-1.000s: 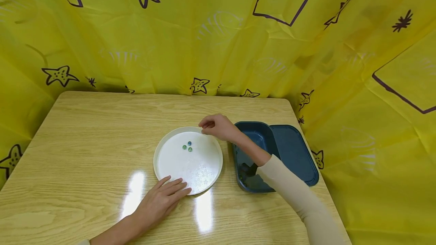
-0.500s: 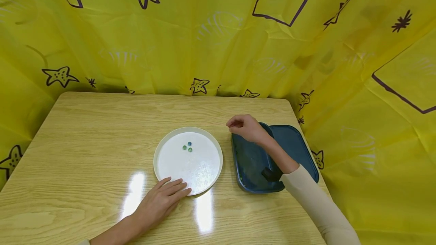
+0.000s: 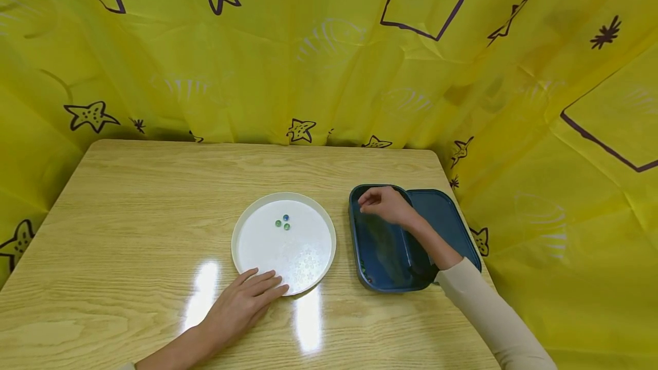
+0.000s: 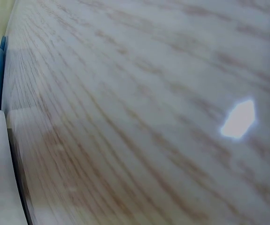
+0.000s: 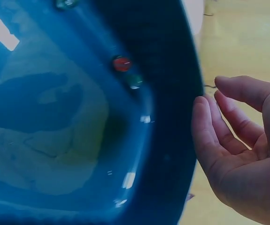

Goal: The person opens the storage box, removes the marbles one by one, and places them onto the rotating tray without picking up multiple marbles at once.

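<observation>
My left hand (image 3: 249, 297) rests with straight fingers on the near rim of a round white tray (image 3: 259, 258). Three small marbles lie close together in that tray: a blue marble (image 3: 285, 218), a green marble (image 3: 278, 223) and another green marble (image 3: 287, 226). Over the far part of a dark blue box (image 3: 380, 261) is my right hand (image 3: 388, 205), fingers loosely curled. The right wrist view shows a gap between thumb and fingers and nothing held there. Down in the box, a red marble (image 5: 122, 63) lies beside a green one (image 5: 135, 81), along its edge.
A dark blue lid (image 3: 437, 216) lies on the table right of the box, partly hidden by the box and my right arm. The wooden table (image 3: 154, 204) extends left of the tray. A yellow patterned curtain (image 3: 257, 73) hangs behind and at the sides.
My right hand has moved right, from beside the tray's far rim to over the box. The left hand and the three marbles in the tray stay in place.
</observation>
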The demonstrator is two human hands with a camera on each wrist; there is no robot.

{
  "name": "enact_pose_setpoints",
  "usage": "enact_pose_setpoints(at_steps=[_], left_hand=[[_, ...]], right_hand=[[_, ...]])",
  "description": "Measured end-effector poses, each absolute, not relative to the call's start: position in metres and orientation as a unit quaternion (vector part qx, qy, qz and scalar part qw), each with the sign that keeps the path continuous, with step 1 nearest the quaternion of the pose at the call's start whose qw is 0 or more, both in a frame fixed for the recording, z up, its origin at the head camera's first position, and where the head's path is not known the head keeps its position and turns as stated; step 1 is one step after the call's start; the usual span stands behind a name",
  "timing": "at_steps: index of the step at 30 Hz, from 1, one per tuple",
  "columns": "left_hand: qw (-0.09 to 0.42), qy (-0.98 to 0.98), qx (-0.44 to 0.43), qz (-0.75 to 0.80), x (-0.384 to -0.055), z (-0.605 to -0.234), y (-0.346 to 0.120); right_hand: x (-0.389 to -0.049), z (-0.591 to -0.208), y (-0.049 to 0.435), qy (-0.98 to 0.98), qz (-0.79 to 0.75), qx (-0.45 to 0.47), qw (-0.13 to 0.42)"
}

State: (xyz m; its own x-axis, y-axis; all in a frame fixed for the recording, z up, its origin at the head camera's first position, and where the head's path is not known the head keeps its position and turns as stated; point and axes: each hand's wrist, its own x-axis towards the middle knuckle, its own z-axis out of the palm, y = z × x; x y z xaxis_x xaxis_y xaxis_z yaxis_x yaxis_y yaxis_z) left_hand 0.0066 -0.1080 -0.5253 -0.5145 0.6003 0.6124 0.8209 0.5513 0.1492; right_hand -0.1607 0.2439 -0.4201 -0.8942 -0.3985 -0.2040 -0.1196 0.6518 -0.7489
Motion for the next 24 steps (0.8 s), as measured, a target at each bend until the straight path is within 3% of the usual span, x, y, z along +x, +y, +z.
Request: enact_pose_setpoints(at_steps=[24], left_hand=[[0.251,-0.844,-0.421,-0.216,0.007,-0.525,-0.108]], right_hand=[[-0.171,-0.463,0.246,0.897,-0.354,-0.126,0.231]])
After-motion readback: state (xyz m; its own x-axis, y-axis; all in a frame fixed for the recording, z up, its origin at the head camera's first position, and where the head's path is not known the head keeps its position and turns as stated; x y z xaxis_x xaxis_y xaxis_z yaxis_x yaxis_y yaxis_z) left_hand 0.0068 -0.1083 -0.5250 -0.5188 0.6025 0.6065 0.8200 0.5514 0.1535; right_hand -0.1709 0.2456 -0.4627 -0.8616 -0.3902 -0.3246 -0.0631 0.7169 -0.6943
